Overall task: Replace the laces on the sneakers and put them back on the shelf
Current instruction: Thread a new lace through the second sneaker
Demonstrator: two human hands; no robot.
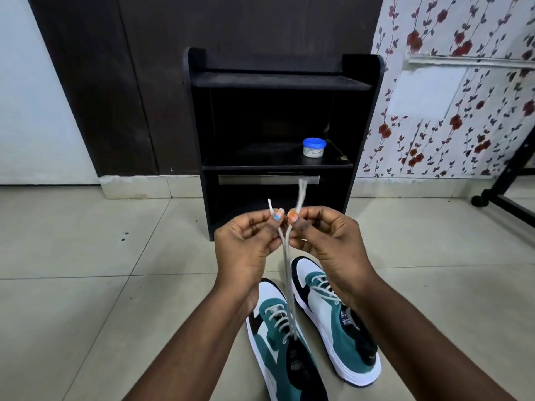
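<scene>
A small blue-lidded tub (pixel 314 147) (contents unclear) sits on the black shelf (pixel 278 166). Above the left sneaker (pixel 285 337) on the floor, left hand (pixel 246 241) and right hand (pixel 330 238) each pinch a lace end (pixel 286 256) in their fingers.

Sneakers (pixel 333 328): teal suede-like cloth showing matt beside smooth white panels. Laces (pixel 286 270): woven cord. Shelf (pixel 278 82): matt black wood. Floor (pixel 86 270): glossy tile gleaming.
</scene>
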